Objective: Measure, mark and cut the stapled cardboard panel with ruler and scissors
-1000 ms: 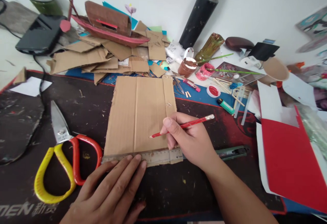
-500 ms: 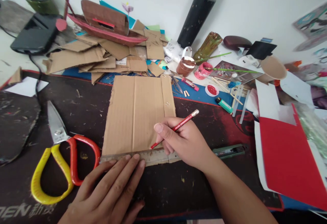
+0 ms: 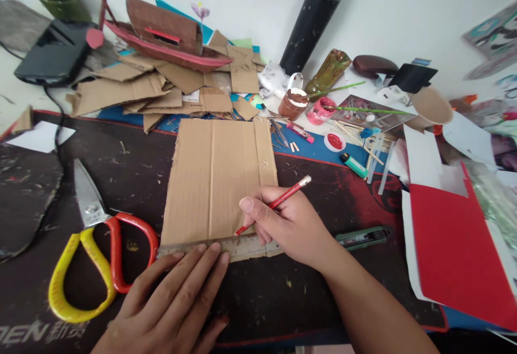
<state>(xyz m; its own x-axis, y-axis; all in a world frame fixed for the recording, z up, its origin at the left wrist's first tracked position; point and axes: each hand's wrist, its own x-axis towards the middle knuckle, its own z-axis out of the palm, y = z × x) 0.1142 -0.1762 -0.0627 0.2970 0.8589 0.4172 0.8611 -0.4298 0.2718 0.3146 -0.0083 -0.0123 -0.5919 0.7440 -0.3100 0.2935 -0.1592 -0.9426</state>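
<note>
A piece of brown cardboard [image 3: 232, 181] lies on the dark mat, with vertical creases running through it. Across its near edge rests a clear ruler [image 3: 244, 246]. My left hand [image 3: 173, 295] lies flat, fingers stretched out, the fingertips pressing on the ruler. In my right hand [image 3: 278, 224] a red pencil [image 3: 278, 200] is pinched, its point at the cardboard just above the ruler's upper edge. Part of the ruler's right end is hidden behind that hand. Scissors [image 3: 92, 219] with one yellow and one red handle lie partly open left of the cardboard.
A green utility knife [image 3: 361, 237] lies beyond my right wrist. At the back are a model boat [image 3: 165, 47] on cardboard scraps [image 3: 121, 95], a black thermos [image 3: 311, 25] and open paint jars [image 3: 293, 105]. Red paper [image 3: 456, 251] lies at the right.
The pencil and my right hand have shifted slightly left along the ruler. My left hand stays in place.
</note>
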